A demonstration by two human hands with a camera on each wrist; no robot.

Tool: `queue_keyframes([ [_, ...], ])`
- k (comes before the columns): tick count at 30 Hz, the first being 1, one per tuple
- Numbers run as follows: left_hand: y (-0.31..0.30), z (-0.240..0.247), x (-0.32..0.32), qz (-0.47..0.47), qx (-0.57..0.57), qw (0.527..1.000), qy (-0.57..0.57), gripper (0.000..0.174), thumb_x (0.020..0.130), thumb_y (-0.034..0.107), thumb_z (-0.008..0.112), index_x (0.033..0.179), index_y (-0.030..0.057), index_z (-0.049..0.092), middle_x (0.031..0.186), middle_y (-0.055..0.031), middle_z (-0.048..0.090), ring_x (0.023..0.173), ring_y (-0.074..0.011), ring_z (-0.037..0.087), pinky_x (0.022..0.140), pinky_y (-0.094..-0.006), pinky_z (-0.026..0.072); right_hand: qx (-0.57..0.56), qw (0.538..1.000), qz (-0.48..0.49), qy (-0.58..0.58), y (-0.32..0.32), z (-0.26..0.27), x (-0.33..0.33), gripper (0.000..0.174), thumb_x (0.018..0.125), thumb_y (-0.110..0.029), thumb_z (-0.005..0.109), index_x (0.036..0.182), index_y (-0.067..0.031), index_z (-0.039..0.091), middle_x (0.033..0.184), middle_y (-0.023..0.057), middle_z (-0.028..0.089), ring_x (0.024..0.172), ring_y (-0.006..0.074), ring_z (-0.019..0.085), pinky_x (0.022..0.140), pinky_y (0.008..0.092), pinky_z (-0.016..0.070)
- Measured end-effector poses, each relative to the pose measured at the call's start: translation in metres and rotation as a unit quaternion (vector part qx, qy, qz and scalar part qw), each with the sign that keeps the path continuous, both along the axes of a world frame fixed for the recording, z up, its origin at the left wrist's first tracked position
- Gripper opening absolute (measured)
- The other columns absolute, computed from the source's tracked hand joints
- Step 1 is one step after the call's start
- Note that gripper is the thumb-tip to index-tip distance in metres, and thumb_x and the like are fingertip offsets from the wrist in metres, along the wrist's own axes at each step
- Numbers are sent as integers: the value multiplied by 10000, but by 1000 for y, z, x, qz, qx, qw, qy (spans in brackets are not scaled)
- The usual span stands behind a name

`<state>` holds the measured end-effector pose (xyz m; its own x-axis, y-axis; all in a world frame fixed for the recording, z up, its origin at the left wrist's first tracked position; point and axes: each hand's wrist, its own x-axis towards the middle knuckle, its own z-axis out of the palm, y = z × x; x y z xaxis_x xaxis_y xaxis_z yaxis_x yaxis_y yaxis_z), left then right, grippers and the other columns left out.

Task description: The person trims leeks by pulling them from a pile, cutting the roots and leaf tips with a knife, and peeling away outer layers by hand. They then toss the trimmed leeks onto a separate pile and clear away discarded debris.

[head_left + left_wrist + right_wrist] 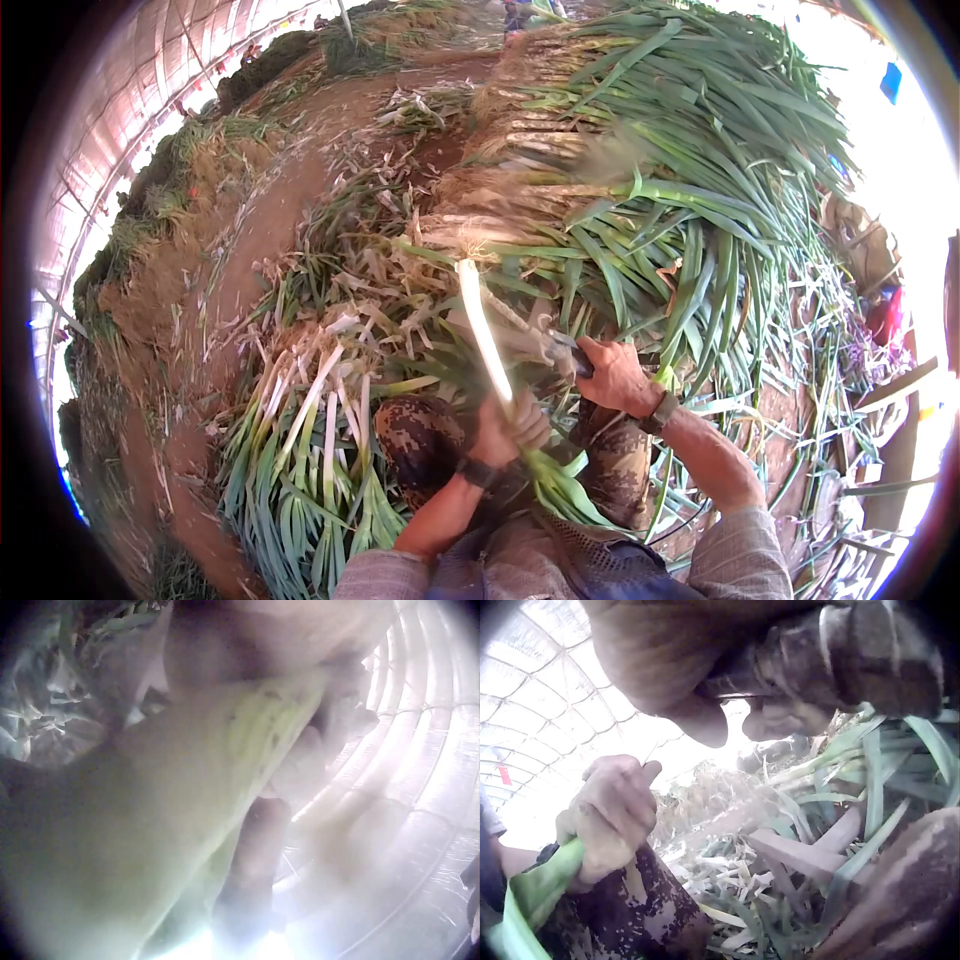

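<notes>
My left hand (510, 430) grips a leek (482, 325) over my lap, its white shank and roots pointing up and away. Green leaves hang below the fist toward my body. Close up in the left wrist view, the pale leek stalk (172, 795) crosses the fingers. On the right, my right hand (618, 378) holds a dark, banded, tube-like tool (847, 660), whose blurred front end points toward the leek's shank. What kind of tool it is, I cannot tell. In the right wrist view, the left fist (615, 814) shows beyond the tool.
A large heap of leeks (700, 130) lies ahead and to the right, roots facing left. Beside my left knee (415, 440) is a bunch of leeks with white shanks (320, 420). Peeled husks (350, 250) litter the ground in front. A brown dirt path (270, 210) runs along the left.
</notes>
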<state>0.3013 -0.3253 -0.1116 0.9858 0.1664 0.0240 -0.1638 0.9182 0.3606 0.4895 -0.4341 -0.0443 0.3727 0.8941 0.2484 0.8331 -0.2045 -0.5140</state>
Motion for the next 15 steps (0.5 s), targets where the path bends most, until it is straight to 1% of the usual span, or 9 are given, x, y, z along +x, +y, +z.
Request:
queue_keyframes([
  [3,-1,4,0,21,-18,999,31,563,974,579,324,617,153,416,469,89,285,422,-94,255,428,-280,223,-14,999,-34,25,-1,1,1,311,712,-180,663,975,-29,595,729,214,633,721,426,622,631,496,484],
  [5,-2,3,-1,19,-21,999,35,564,973,579,324,617,152,416,469,88,287,422,-94,257,428,-279,223,9,1000,3,17,-3,0,-2,316,705,-178,666,970,-23,592,721,213,633,700,427,621,619,493,491],
  [7,2,2,-1,17,-20,999,36,565,973,579,323,617,151,416,468,88,289,422,-93,258,429,-278,223,0,1000,13,0,-5,-2,-4,320,701,-176,665,974,-24,597,726,218,635,706,427,624,616,488,496],
  [9,6,-4,-1,13,-29,999,-24,575,968,594,320,615,150,416,466,89,279,429,-90,271,428,-276,213,-26,1000,4,10,-4,1,-8,299,722,-188,664,965,-26,603,733,221,638,717,422,631,624,483,501],
  [10,8,-13,-1,15,-30,999,-23,575,968,594,320,615,150,416,466,89,279,429,-90,271,428,-276,213,-27,1000,6,11,-4,0,-9,299,722,-188,664,965,-26,603,733,221,638,717,422,631,624,483,501],
  [12,11,-15,2,-8,1,998,-68,609,939,688,319,675,154,446,500,77,334,436,-92,294,430,-273,239,-47,998,11,39,-1,-5,-9,305,752,-227,674,973,-25,613,744,224,639,748,413,639,650,484,508],
  [13,12,-15,2,-9,0,998,-68,609,939,688,319,675,154,446,500,77,334,436,-92,294,430,-273,239,-47,998,10,39,-1,-9,-10,305,752,-227,674,973,-25,613,744,224,639,748,413,639,650,484,508],
  [14,10,12,6,57,11,997,50,626,912,740,312,727,160,461,530,64,363,438,-94,306,433,-272,260,-21,999,23,18,-2,-14,-14,320,762,-249,680,984,-26,619,758,227,642,751,410,641,651,483,511],
  [15,7,27,9,123,20,978,168,656,885,791,306,780,166,475,561,51,393,441,-95,317,437,-271,280,2,999,37,-3,-2,-11,-18,336,773,-271,686,995,-26,626,771,229,645,754,407,644,651,482,515],
])
